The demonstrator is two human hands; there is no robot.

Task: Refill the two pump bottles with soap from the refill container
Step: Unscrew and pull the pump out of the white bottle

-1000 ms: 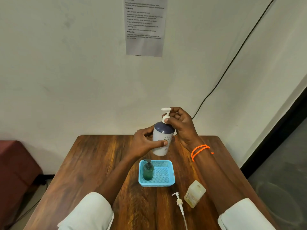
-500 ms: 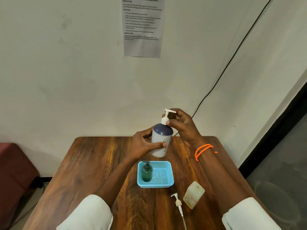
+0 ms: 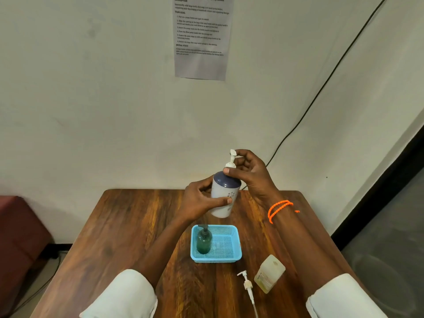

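White bottle held up over the tabletop: left hand wraps its body, right hand pinches the pump; looks like rigid smooth plastic, probably slick with soap, so keep gripping mid-body and turn at the collar, not the thin nozzle.

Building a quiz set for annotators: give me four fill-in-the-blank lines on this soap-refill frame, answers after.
1. The left hand grips the body of the white bottle, while the right hand holds its ____.
2. The green bottle stands in the ____ basket.
3. A loose pump lies on the ____.
4. The band on the right wrist is ____.

Answers: pump; blue; table; orange
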